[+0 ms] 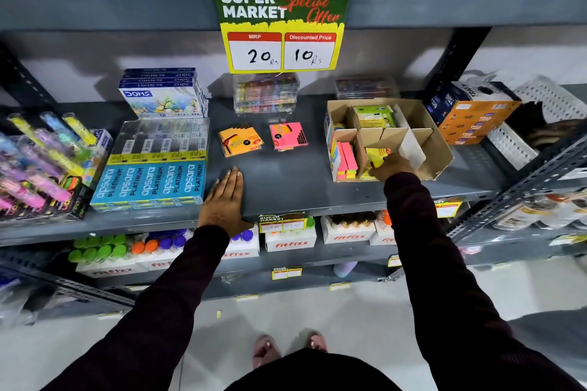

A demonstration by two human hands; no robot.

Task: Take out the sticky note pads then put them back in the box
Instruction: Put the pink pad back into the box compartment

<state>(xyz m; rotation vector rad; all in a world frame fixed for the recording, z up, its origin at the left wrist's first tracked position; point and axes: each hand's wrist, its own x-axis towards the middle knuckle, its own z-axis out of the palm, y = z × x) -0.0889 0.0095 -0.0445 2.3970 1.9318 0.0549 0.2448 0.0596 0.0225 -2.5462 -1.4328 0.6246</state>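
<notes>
An open cardboard box (436, 149) with dividers stands on the grey shelf (286, 181), right of centre. My right hand (392, 165) reaches into its front middle compartment, fingers closed on a yellow sticky note pad (376, 156). Pink and yellow pads (347, 159) stand in the front left compartment, and a green pad (374, 116) sits in a rear one. An orange pad (240, 139) and a pink pad (288, 135) lie flat on the shelf to the box's left. My left hand (226, 197) rests flat on the shelf's front edge, holding nothing.
Blue pencil boxes (152, 182) and clear cases sit left of my left hand. Crayon boxes (163, 95) and clear cases (266, 93) stand behind. Orange cartons (470, 114) are right of the box. A price sign (282, 30) hangs above.
</notes>
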